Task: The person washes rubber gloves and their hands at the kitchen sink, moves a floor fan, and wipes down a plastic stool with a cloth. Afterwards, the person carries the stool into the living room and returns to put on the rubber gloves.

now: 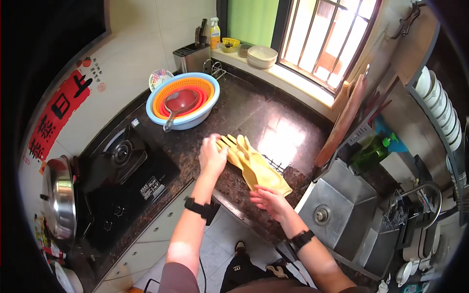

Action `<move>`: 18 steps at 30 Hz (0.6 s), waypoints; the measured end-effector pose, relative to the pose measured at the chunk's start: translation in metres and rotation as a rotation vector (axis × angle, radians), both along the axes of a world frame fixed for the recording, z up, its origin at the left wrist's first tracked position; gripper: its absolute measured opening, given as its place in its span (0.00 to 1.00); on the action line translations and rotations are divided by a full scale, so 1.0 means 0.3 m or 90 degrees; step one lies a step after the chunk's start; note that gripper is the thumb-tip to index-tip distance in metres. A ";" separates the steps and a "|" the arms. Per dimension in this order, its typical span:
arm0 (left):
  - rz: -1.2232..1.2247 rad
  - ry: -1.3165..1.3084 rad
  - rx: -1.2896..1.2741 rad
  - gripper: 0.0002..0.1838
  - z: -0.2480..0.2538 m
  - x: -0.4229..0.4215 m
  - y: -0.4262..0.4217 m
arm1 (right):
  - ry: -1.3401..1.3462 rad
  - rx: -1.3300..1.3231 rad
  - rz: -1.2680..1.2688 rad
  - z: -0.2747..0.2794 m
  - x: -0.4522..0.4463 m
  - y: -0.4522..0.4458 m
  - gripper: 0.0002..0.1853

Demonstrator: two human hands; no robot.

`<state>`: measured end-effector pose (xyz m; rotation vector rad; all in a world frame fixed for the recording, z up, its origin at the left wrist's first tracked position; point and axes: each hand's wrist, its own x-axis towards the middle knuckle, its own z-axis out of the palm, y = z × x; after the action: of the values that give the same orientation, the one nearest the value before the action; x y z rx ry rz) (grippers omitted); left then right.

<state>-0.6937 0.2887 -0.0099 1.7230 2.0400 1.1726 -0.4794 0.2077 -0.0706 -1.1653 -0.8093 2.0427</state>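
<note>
A pair of yellow rubber gloves [251, 163] lies on the dark stone counter, fingers toward the back left and cuffs toward the sink. My left hand [213, 155] is at the glove fingertips, its fingers bent and the tips of the gloves between finger and thumb. Beside the cuffs, my right hand [271, 201] has its fingers stretched out, close to the cuff edge; whether it touches is unclear. Both wrists wear black bands. Behind the gloves stands a light blue basin [211, 113] with an orange basket, a red bowl and a ladle [168, 122] stacked inside.
To the left is a black gas stove [134, 168] with a steel pot [62, 198] beyond it. A steel sink [337, 205] lies to the right, near a green bottle [369, 155] and a leaning cutting board [342, 119]. A knife block [191, 59] stands by the window.
</note>
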 end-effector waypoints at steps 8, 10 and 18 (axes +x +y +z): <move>-0.521 0.412 -0.099 0.28 -0.210 0.291 -0.184 | -0.245 -0.001 -0.335 0.059 0.403 -0.222 0.10; -0.469 0.513 -0.028 0.31 -0.279 0.321 -0.173 | -0.314 0.018 -0.430 0.059 0.507 -0.288 0.09; -0.534 0.459 0.094 0.06 -0.303 0.293 0.030 | -0.394 -0.008 -0.578 -0.051 0.645 -0.565 0.09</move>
<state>-0.6059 0.2977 -0.1009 2.9334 1.1709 0.4529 -0.2860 0.0384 -0.0858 -1.7820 -0.3870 0.9498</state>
